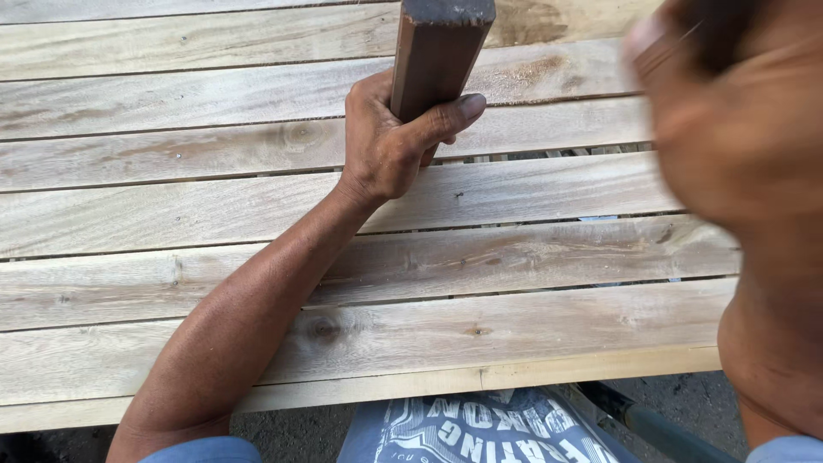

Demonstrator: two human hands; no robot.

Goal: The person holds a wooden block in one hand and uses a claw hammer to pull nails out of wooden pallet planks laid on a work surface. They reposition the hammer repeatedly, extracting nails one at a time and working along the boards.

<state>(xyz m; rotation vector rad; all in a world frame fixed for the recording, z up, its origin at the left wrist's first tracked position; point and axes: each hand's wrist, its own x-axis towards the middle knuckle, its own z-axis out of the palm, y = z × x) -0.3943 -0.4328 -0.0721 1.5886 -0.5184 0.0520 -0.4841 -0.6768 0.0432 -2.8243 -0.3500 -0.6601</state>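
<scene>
Head view: your left hand (390,146) has its fingers closed round a dark wood block (437,51), upright on the slatted worktop (514,257). Your right hand (729,129) is blurred; grip unclear. Slats already lie in place.

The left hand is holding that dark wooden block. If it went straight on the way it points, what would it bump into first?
The left hand points up and away across the slatted wooden surface. It already grips the dark wooden block, so that comes first. Past it, only more pale planks show, though depth is hard to judge.
</scene>
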